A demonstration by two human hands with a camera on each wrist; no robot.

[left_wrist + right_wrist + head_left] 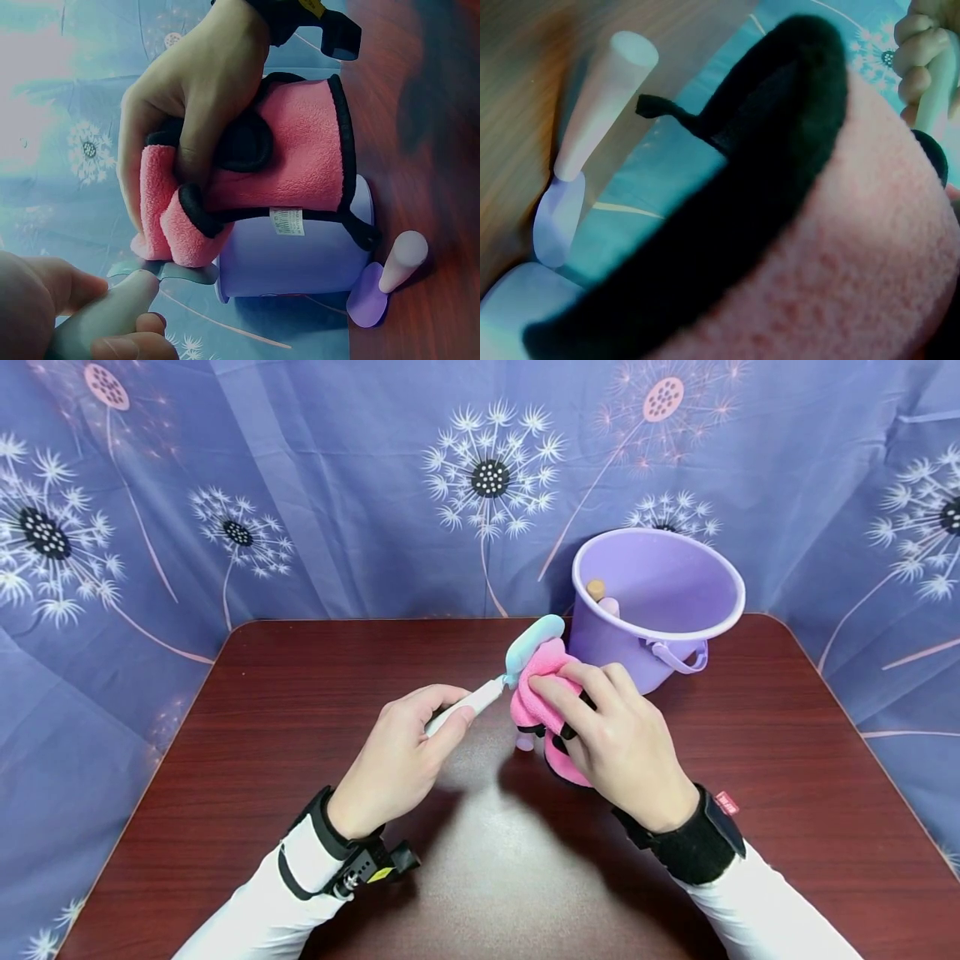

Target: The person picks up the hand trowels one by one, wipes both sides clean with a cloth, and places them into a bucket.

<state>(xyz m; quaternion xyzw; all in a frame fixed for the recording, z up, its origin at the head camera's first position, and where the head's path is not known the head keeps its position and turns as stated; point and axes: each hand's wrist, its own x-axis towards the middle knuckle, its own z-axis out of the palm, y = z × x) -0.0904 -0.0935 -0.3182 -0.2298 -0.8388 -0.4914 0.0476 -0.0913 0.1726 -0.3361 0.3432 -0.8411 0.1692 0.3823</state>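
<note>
My left hand (397, 760) grips the white handle of a small shovel-like tool (474, 703), its rounded light-blue head tilted up and to the right. In my right hand (630, 743) is a bunched pink fleecy cloth (542, 693) with black edging. The cloth lies against the blue head and covers its lower right side. A sewn-in white label (288, 221) shows on the cloth in the left wrist view. That view also has the cloth hanging from the right fingers, while the left fingers wrap the handle.
A purple bucket (603, 652) stands at the table's back right, with a tan-ended item (596, 589) and a pale pink one (610, 606) inside. Behind the cloth, on the brown table (262, 718), lies a purple-headed tool (367, 296) with a pale handle. A blue dandelion-print curtain (337, 485) hangs behind.
</note>
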